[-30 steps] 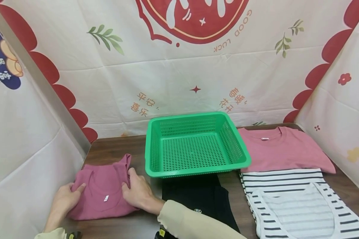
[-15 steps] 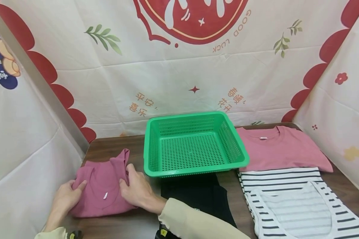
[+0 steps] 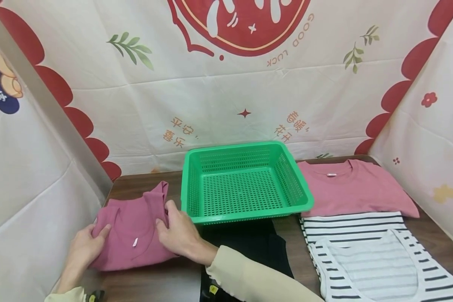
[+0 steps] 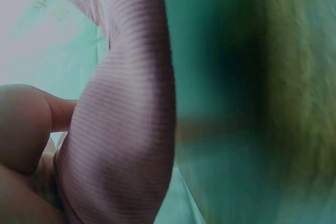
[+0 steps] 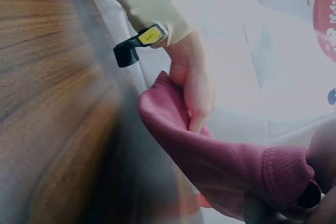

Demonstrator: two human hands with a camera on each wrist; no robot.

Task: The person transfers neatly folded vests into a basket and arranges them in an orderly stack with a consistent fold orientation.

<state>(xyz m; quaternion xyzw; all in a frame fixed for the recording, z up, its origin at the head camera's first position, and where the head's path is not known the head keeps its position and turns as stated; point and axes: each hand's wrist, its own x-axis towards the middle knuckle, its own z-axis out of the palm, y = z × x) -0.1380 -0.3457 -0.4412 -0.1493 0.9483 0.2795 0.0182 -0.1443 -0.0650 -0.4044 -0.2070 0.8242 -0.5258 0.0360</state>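
A folded dusky-pink ribbed top point(image 3: 134, 228), with a small white label at its neckline, is held between both hands at the left of the table. My left hand point(image 3: 84, 247) grips its left side, thumb on top. On the opposite side my right hand point(image 3: 183, 235) pinches the edge, and a corner of cloth sticks up beyond the fingers. In the right wrist view the top point(image 5: 220, 156) sags between the hands, raised off the wood. The left wrist view shows the ribbed cloth point(image 4: 121, 108) close up, with part of a hand point(image 4: 21, 129) beside it.
A green plastic basket point(image 3: 186, 184) stands at the middle back. Black folded clothing point(image 3: 245, 247) lies before it, partly under my right sleeve. A pink T-shirt point(image 3: 355, 188) and a striped top point(image 3: 381, 268) lie on the right. Fabric walls enclose the table point(image 3: 162, 281).
Both hands have lifted the dusky-pink top a little and shifted it slightly to the right, away from the table's front. The basket and other clothes stay put.
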